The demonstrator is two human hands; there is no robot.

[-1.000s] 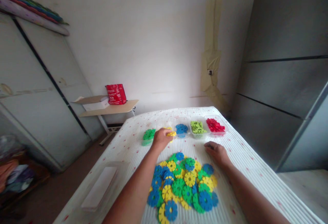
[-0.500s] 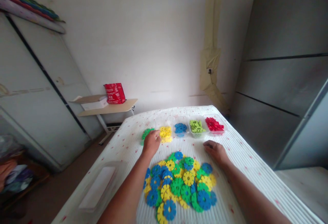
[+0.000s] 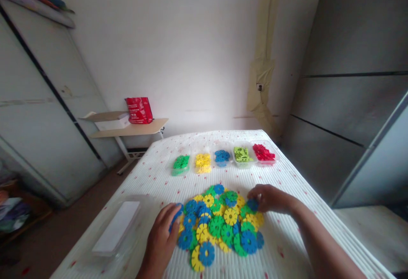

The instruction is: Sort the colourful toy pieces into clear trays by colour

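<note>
A loose pile of notched plastic discs (image 3: pixel 230 216) in blue, green and yellow lies on the table in front of me. At the pile's left edge my left hand (image 3: pixel 164 232) has its fingers curled round a blue notched disc (image 3: pixel 175 216). On the far right side of the pile, the fingers of my right hand (image 3: pixel 269 199) close on another blue notched disc (image 3: pixel 253 204). Beyond the pile stand clear tubs of sorted pieces: green (image 3: pixel 181 162), yellow (image 3: pixel 203 162), blue (image 3: pixel 222 157), light green (image 3: pixel 242 154) and red (image 3: pixel 264 152).
A clear plastic container with a white slab (image 3: pixel 117 228) lies at the table's left. The table has a white ribbed cloth (image 3: pixel 153 181). Behind, a small desk (image 3: pixel 137 129) bears a red bag (image 3: pixel 139 110) and a box (image 3: pixel 112 121). Grey cabinets (image 3: pixel 344 100) stand at the right.
My left hand has come back from the green and yellow tubs to the pile's left edge. My right hand has moved nearer, onto a blue disc at the pile's right.
</note>
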